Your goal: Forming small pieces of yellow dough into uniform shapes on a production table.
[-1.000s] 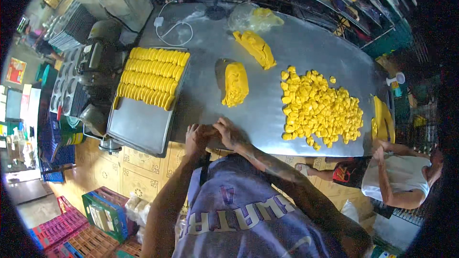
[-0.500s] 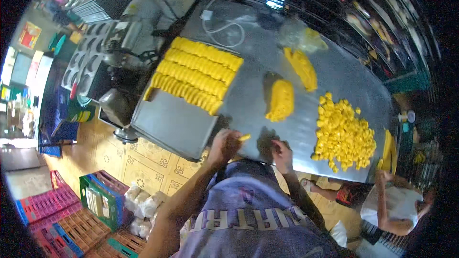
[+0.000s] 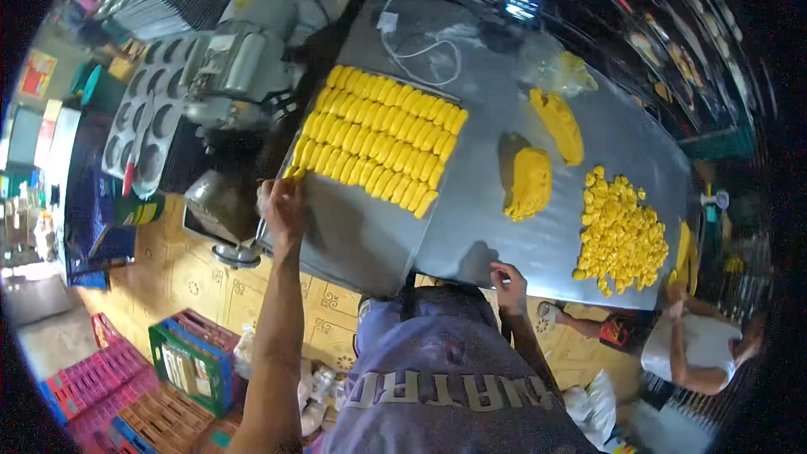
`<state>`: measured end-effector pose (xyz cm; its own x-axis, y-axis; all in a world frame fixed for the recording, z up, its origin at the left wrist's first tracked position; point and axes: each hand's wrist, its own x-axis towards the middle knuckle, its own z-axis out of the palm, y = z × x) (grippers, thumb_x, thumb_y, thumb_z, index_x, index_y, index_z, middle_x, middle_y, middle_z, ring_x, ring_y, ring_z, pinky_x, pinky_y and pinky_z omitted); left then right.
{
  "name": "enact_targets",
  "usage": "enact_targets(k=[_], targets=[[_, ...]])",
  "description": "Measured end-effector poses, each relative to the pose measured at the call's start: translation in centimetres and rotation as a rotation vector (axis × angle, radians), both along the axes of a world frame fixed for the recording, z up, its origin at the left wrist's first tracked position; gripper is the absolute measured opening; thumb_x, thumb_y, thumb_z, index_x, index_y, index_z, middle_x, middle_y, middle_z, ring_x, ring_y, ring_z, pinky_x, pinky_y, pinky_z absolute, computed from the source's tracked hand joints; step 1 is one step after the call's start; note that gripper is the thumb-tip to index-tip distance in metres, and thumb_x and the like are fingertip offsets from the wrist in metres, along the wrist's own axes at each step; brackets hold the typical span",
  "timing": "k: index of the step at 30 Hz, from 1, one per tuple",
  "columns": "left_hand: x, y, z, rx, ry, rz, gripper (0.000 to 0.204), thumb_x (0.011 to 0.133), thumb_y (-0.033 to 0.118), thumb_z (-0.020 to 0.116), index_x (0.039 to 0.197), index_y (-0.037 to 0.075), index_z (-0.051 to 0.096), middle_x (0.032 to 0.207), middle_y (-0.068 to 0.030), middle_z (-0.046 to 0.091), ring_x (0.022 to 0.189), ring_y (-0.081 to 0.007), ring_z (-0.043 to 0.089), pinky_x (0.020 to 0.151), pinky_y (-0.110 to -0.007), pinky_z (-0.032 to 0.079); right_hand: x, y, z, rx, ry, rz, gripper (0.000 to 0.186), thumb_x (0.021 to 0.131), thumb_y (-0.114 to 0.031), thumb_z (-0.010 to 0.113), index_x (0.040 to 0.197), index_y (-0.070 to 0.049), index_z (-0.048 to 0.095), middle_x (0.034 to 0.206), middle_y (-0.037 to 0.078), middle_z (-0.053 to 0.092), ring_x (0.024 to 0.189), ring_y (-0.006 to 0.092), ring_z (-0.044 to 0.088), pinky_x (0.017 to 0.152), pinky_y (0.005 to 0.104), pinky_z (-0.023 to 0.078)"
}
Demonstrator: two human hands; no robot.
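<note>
My left hand (image 3: 282,206) is at the left edge of the metal tray (image 3: 357,231), its fingers closed on a small yellow dough roll (image 3: 296,172) at the end of the nearest row. Similar finger-shaped dough rolls (image 3: 378,130) lie side by side in several rows over the tray's far part. My right hand (image 3: 509,284) hovers by the near edge of the metal table (image 3: 471,210), fingers slightly apart and nothing visible in them. Beyond it sit a thick yellow dough log (image 3: 530,183) and a longer dough strip (image 3: 558,126). A heap of small dough pieces (image 3: 622,235) lies to the right.
A mixer-like machine (image 3: 239,76) and muffin pans (image 3: 151,109) stand left of the tray. A white cable (image 3: 429,55) and a plastic bag (image 3: 563,76) lie at the back. Another person (image 3: 689,336) works at the right. Plastic crates (image 3: 189,361) stand on the floor at lower left.
My left hand has moved left with the dough roll, from the tray's near right corner to its left edge. My right hand stays by the table edge. The whole view has shifted.
</note>
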<state>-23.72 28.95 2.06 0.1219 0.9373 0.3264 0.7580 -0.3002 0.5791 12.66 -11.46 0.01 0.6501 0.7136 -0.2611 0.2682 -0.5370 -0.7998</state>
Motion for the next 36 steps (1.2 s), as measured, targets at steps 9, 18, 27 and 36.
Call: enact_targets(k=[9,18,27,36], targets=[[0.9,1.1,-2.4,-0.077,-0.578,-0.044,0.019,0.095,0.012,0.071,0.109,-0.001,0.07,0.105,-0.0098,0.064,0.096,-0.0237,0.065,0.081,-0.033,0.059,6.9,-5.2,1.6,-0.034,-0.045,0.032,0.024,0.096,-0.011,0.069,0.119,-0.007,0.073,0.108,0.014,0.073,0.09,0.0266,0.072,0.081,0.0357,0.057],[12.1,-20.5,-2.8,-0.384,-0.872,-0.148,0.014,0.094,0.005,0.072,0.108,0.001,0.07,0.102,-0.0059,0.065,0.094,-0.0193,0.062,0.076,-0.029,0.051,30.0,-4.3,0.8,0.072,-0.663,-0.033,0.027,0.092,-0.009,0.068,0.119,-0.009,0.069,0.108,0.016,0.07,0.106,0.0348,0.067,0.087,0.0475,0.057],[19.0,-34.4,-1.6,-0.714,-0.484,-0.232,0.024,0.091,0.009,0.077,0.115,0.004,0.072,0.107,-0.0102,0.073,0.092,-0.0206,0.07,0.076,-0.033,0.055,35.9,3.6,-1.7,-0.505,-0.717,0.42,0.025,0.093,-0.015,0.063,0.117,-0.01,0.067,0.11,0.014,0.07,0.107,0.0337,0.066,0.09,0.0439,0.059],[19.0,-30.4,-3.5,-0.786,-0.224,-0.468,0.022,0.096,0.019,0.074,0.113,0.007,0.074,0.113,-0.0171,0.072,0.101,-0.0294,0.071,0.086,-0.039,0.057,10.4,1.7,-1.1,0.15,0.228,0.216,0.018,0.091,-0.009,0.077,0.108,-0.006,0.072,0.088,0.003,0.07,0.081,0.0114,0.064,0.075,0.0304,0.053]])
